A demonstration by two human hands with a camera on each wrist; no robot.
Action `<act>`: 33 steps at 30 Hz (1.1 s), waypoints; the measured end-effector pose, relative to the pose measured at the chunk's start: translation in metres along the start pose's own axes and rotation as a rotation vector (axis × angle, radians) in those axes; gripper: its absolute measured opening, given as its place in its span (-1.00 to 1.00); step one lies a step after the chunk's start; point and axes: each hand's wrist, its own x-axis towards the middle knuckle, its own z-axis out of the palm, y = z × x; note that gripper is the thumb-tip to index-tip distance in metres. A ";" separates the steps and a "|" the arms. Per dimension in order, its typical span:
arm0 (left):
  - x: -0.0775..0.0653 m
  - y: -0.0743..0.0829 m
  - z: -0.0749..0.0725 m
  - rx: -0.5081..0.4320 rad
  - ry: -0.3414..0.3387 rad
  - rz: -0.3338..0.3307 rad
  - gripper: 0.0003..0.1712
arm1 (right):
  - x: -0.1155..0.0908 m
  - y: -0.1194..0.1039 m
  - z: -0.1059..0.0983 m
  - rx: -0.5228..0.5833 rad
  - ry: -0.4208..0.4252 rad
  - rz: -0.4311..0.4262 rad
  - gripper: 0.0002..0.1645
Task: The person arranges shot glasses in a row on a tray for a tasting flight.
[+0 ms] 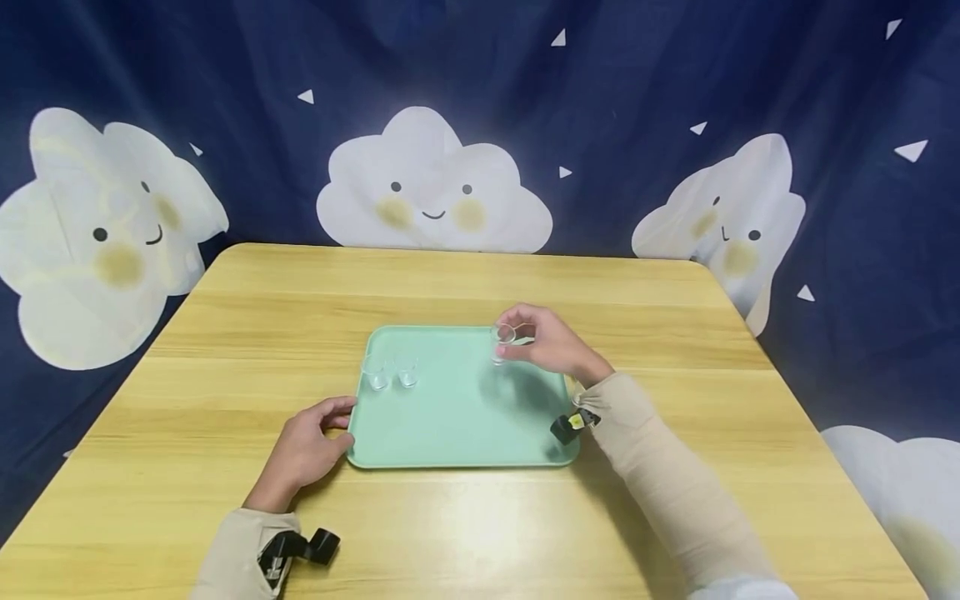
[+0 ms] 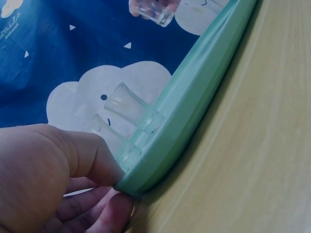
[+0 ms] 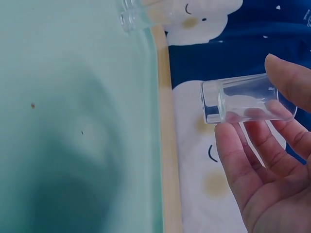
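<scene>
A pale green tray (image 1: 457,425) lies on the wooden table, with two clear shot glasses standing upright at its left side: the left glass (image 1: 377,375) and, close beside it, the right glass (image 1: 407,372). My left hand (image 1: 311,442) grips the tray's left edge; the left wrist view has the thumb (image 2: 92,155) at the rim and fingertips lower down. Above the tray's far right part, my right hand (image 1: 551,342) holds a third shot glass (image 3: 243,101) between thumb and fingers. That glass is upright, its base raised off the tray.
The wooden table (image 1: 480,533) extends around the tray on all sides. Behind it hangs a dark blue curtain (image 1: 600,100) printed with white clouds. Black wrist cameras sit on both sleeves, the right camera (image 1: 567,427) over the tray's right edge.
</scene>
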 end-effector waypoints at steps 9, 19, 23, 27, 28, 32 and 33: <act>0.000 -0.001 -0.001 0.004 0.003 0.002 -0.45 | 0.010 0.004 0.015 -0.011 -0.017 -0.009 -0.58; 0.001 -0.001 -0.001 0.000 -0.007 -0.011 -0.44 | 0.018 0.004 0.029 -0.023 -0.038 -0.001 -0.60; 0.001 0.000 -0.001 -0.002 -0.003 -0.005 -0.44 | 0.021 0.004 0.033 -0.009 -0.049 0.008 -0.60; 0.002 0.000 -0.001 -0.012 0.004 -0.001 -0.44 | 0.025 0.004 0.038 -0.007 -0.056 0.001 -0.61; 0.002 0.000 -0.001 -0.015 0.004 0.000 -0.44 | 0.025 0.005 0.039 -0.014 -0.055 -0.003 -0.61; 0.002 0.000 0.000 -0.025 0.003 0.002 -0.44 | 0.028 0.005 0.044 -0.041 -0.065 -0.011 -0.61; 0.002 0.000 0.000 -0.024 0.002 0.003 -0.44 | 0.029 0.005 0.045 -0.042 -0.067 -0.008 -0.61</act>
